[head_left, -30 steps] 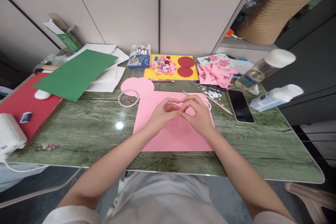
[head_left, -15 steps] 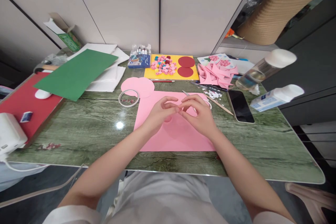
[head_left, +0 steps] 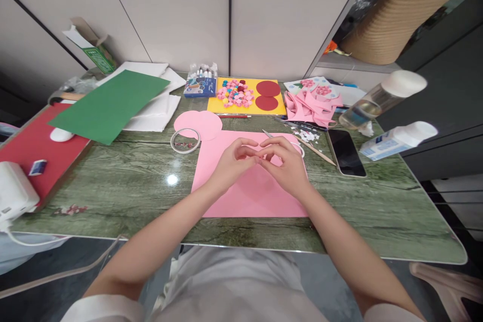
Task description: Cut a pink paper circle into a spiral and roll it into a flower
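Head cam, only view: left hand (head_left: 234, 163) and right hand (head_left: 289, 168) meet mid-frame over the pink sheet (head_left: 252, 198), fingers curled, tips nearly pinched together. Can't tell if anything tiny's in there. The sheet lies flat, centre to lower centre; I'd guess light, bendy and easy to crease, so grab it by the lower corners. There's printing on the green box (head_left: 100, 60) upper left, blue marker box (head_left: 200, 88) upper centre and white bottle (head_left: 392, 143) at right, but it's too small to read.
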Tool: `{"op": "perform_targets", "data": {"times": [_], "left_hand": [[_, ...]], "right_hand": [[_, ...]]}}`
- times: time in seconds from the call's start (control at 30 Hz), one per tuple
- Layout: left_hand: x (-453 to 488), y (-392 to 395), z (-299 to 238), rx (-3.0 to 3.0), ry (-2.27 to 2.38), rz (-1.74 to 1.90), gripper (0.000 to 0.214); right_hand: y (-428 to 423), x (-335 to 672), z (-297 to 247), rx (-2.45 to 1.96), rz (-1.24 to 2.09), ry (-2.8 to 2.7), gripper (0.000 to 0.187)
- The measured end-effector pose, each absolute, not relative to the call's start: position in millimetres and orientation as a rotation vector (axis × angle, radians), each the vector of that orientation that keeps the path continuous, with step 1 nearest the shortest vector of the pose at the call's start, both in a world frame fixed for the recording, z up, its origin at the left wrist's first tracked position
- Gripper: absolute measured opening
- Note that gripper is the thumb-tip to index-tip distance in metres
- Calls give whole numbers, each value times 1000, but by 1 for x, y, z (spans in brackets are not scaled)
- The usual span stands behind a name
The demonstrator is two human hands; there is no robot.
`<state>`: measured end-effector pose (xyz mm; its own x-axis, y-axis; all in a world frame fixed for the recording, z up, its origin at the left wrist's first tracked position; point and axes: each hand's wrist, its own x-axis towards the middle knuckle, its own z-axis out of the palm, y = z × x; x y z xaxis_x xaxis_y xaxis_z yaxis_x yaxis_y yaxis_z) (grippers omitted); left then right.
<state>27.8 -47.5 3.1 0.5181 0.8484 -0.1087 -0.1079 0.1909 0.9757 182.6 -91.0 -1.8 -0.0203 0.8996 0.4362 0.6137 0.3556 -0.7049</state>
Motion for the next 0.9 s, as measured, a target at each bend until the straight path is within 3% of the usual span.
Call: {"op": "perform_targets", "data": {"times": [0.37, 0.63, 0.9], "left_hand": [[30, -51, 3, 1168, 744, 748, 32], [27, -47, 4, 1060, 787, 754, 34], [26, -45, 6, 1153, 803, 760, 31]], "right_hand": [[-91, 181, -2, -1374, 370, -1729, 13], [-90, 186, 3, -1329, 435, -1772, 5], [-88, 190, -2, -1233, 481, -1910, 25]]}}
